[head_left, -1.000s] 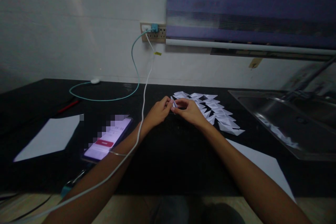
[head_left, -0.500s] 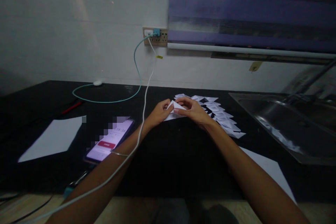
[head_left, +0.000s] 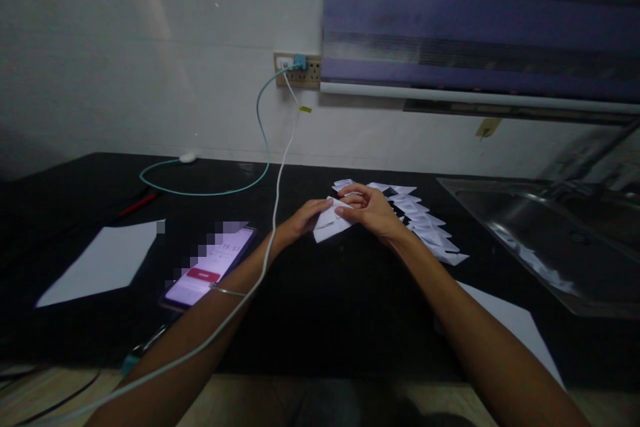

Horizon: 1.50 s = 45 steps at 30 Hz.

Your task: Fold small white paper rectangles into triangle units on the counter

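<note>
A small folded piece of white paper (head_left: 330,223) is held up over the black counter between both hands. My left hand (head_left: 306,215) pinches its left upper edge, thumb on the near face. My right hand (head_left: 367,210) grips the right side, with the thumb on the face and the fingers behind, partly hidden. Just behind and to the right of my right hand, several folded white paper pieces (head_left: 425,227) lie in overlapping rows on the counter. My right hand covers part of those rows.
On the left lie a white sheet (head_left: 105,263) and a lit phone (head_left: 213,270). A white cable (head_left: 275,213) hangs across my left forearm. Another sheet (head_left: 515,320) lies beside my right forearm. A metal sink (head_left: 565,247) is set into the counter's right side.
The folded paper has turned, so more of its flat face shows toward me. My left fingers have straightened along its edge, and my right hand has shifted its hold slightly.
</note>
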### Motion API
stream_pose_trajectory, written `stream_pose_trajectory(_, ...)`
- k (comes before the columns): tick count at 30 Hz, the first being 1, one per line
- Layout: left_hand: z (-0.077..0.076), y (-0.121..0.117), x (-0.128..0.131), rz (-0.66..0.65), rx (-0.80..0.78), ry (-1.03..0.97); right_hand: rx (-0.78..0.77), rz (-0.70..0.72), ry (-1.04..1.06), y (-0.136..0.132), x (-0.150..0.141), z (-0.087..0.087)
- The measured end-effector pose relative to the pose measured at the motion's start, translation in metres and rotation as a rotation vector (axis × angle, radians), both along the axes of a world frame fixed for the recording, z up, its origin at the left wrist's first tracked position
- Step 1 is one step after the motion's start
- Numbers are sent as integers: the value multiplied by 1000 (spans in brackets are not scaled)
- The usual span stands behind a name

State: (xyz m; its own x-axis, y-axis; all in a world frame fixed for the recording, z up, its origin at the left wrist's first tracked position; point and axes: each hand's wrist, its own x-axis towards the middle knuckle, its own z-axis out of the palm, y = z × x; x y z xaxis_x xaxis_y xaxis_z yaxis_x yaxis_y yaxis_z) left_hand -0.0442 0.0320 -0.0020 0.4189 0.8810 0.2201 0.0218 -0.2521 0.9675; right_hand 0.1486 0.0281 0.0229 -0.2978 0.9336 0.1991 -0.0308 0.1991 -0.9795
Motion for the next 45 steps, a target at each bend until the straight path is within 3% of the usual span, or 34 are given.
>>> stream_pose_trajectory(5, -5, 6, 2, -52, 44, 142, -56, 46, -33, 1, 2, -3)
stream_pose_trajectory(11, -3, 5, 8, 141, 182, 90, -135, -206, -1, 5, -3, -11)
stream_pose_trajectory(13, -1, 3, 7, 118, 177, 67, -149, -248, 49, 7, -3, -13)
stream_pose_trajectory(18, -1, 3, 1, -168, 54, 134, 30, -246, 20, 13, 0, -17)
stream_pose_trajectory(22, -3, 3, -1, -262, -25, 174, 138, -141, -120, 12, -2, -19)
stream_pose_trajectory(24, -2, 1, 2, -234, -9, 194, 246, -173, -213, 9, -3, -20)
stream_pose_trajectory(28, -1, 1, 10, -34, 5, 222, 553, -336, -527, 6, -3, -22)
stream_pose_trajectory(32, -9, 7, 14, 90, 34, 281, 730, -307, -741, 4, -7, -27)
stream_pose_trajectory(37, -15, 11, 12, 138, 28, 286, 778, -332, -841, -3, -12, -25)
stream_pose_trajectory(42, -4, 4, 15, 60, -51, 187, 801, -416, -783, -5, -12, -23)
stream_pose_trajectory(45, 1, 1, 16, 47, -97, 167, 800, -395, -746, -4, -13, -23)
